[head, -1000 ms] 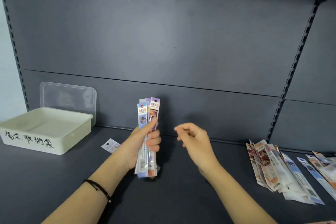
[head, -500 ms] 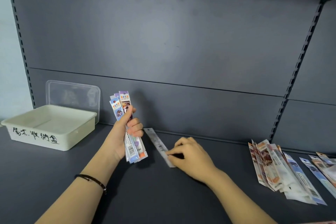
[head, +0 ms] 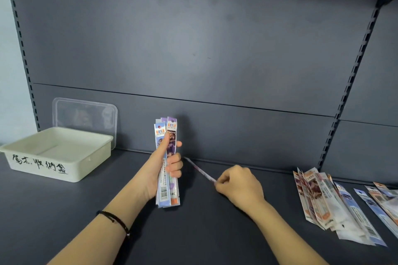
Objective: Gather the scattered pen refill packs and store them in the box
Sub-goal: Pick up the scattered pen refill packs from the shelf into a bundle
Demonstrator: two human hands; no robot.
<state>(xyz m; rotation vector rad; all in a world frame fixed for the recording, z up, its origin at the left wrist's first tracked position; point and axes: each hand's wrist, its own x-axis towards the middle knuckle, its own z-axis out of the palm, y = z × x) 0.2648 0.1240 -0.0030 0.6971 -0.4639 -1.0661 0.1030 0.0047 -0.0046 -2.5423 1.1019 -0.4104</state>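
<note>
My left hand (head: pixel 160 170) grips an upright bundle of pen refill packs (head: pixel 167 183), its lower end near the dark shelf. My right hand (head: pixel 238 186) pinches one end of a single refill pack (head: pixel 199 169), seen edge-on and lifted off the shelf, its far end pointing toward the bundle. A cream box (head: pixel 58 164) with handwritten black characters stands open at the far left. Several more refill packs (head: pixel 323 200) lie fanned out on the shelf at the right.
A clear plastic lid (head: pixel 86 114) leans against the back panel behind the box. The dark shelf (head: pixel 204 232) is backed by a grey panel with slotted uprights (head: pixel 349 92) at left and right. More packs (head: pixel 383 204) lie at the far right edge.
My right hand reached down to a single pack lying on the shelf, pinched it and lifted it edge-on. My left hand brought the bundle back upright next to it.
</note>
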